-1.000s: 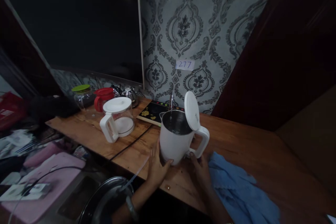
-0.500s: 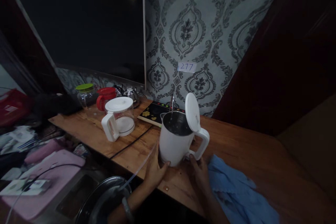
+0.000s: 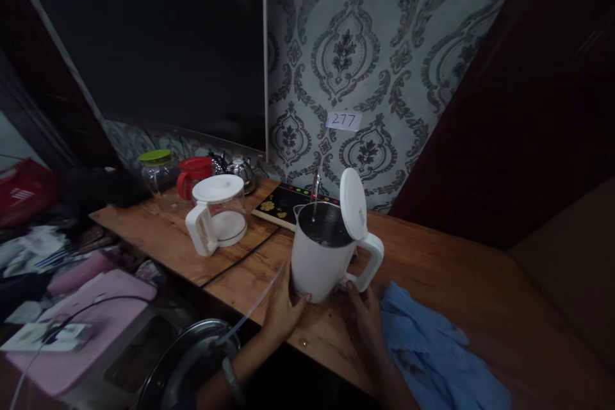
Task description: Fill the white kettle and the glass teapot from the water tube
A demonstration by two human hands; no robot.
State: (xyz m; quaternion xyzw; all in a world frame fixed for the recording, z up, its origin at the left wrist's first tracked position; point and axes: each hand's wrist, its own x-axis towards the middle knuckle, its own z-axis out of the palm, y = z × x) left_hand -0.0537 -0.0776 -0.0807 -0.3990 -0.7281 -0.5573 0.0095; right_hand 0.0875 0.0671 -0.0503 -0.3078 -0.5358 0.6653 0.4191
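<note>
A white electric kettle (image 3: 318, 266) stands at the table's front part, tilted a little in view, its round lid (image 3: 353, 204) raised. A thin metal spout (image 3: 316, 184) reaches over its open mouth, and a stream of water falls into the dark interior. My left hand (image 3: 283, 304) holds the kettle's lower left side, thumb across the front near the bottom. Low on the right, my right hand (image 3: 366, 311) grips the kettle by the base below its handle (image 3: 373, 259); some of those fingers are hidden behind it.
A blue cloth (image 3: 432, 346) lies right of my right hand. To the left are a glass pitcher with white lid (image 3: 218, 211), a red-lidded jug (image 3: 195, 176) and a black panel (image 3: 283, 202). Below the table edge, a clear tube runs into a metal basin (image 3: 192, 359).
Both hands stay on the kettle, which has barely moved. Water keeps falling into it, and a red light now shows at the panel beside the spout.
</note>
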